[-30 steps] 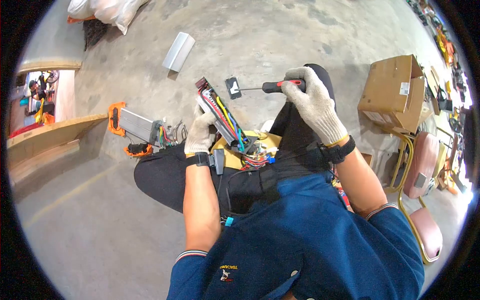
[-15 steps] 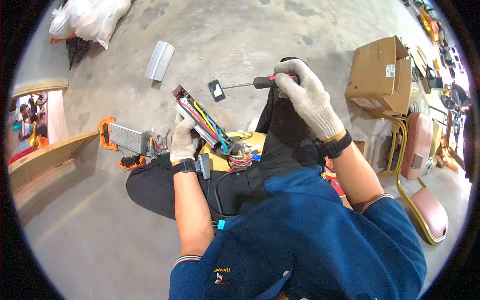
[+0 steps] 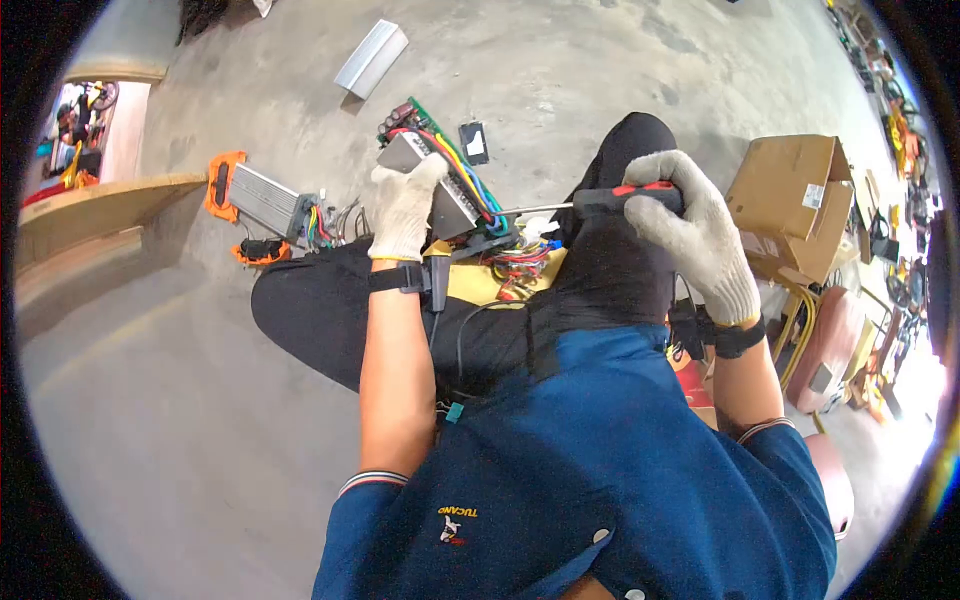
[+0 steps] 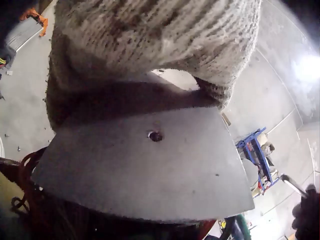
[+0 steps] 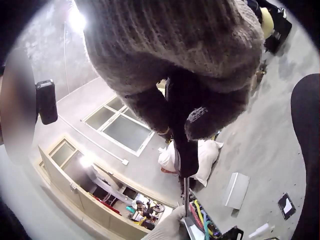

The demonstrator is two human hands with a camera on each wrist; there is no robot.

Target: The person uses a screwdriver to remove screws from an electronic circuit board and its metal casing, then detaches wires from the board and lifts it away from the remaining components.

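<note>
My gloved left hand (image 3: 403, 208) grips a circuit board (image 3: 424, 118) by its flat grey metal plate (image 4: 150, 172), which has a hole through it. Red, yellow and blue wires (image 3: 466, 172) run along the board, down to a bundle of thinner wires (image 3: 520, 264) over my lap. In my gloved right hand (image 3: 705, 240) is a screwdriver with a black-and-red handle (image 3: 612, 202). Its shaft (image 3: 540, 208) points left, the tip overlapping the wires near the board's lower end in the head view. The right wrist view shows the fingers wrapped around the handle.
On the floor lie a silver metal housing (image 3: 371, 62), a black rectangular piece with a white patch (image 3: 473, 143), and a finned unit (image 3: 264, 203) beside orange end frames (image 3: 222, 188). To the right stand a cardboard box (image 3: 780, 195) and a chair with a pink cushion (image 3: 828, 320).
My left hand has turned the board, so its metal plate now faces up. The screwdriver, still held, has dropped lower and nearer my lap, its tip now by the wires. The head view has shifted.
</note>
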